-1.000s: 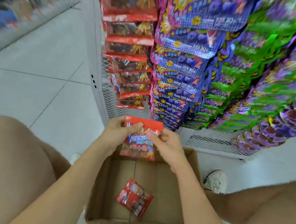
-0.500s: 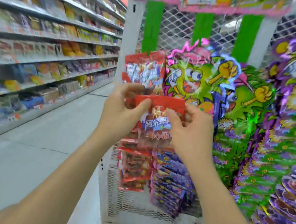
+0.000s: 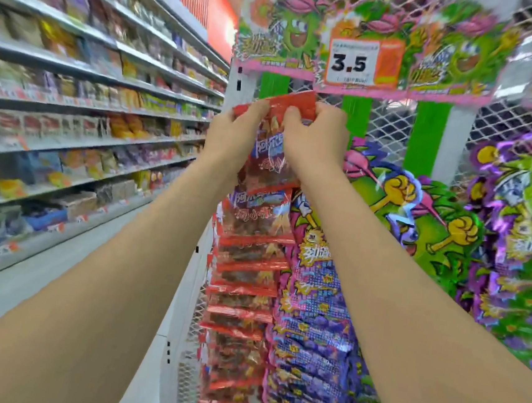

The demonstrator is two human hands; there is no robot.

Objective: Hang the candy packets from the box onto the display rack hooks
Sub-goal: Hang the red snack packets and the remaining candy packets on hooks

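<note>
1. Both arms reach up from the bottom of the frame toward the centre top.
2. The left hand (image 3: 232,136) and right hand (image 3: 313,137) pinch the red top edge of one packet (image 3: 270,156), thumbs in front, fingers curled behind.
3. The packet hangs upright, held against the rack (image 3: 392,125) mesh just below the price sign (image 3: 353,62) reading 3.5.
4. Directly beneath it hangs a column of red packets (image 3: 245,264); purple packets (image 3: 315,319) hang to their right.
5. Blurred shelves (image 3: 73,92) fill the left of the frame.
</note>
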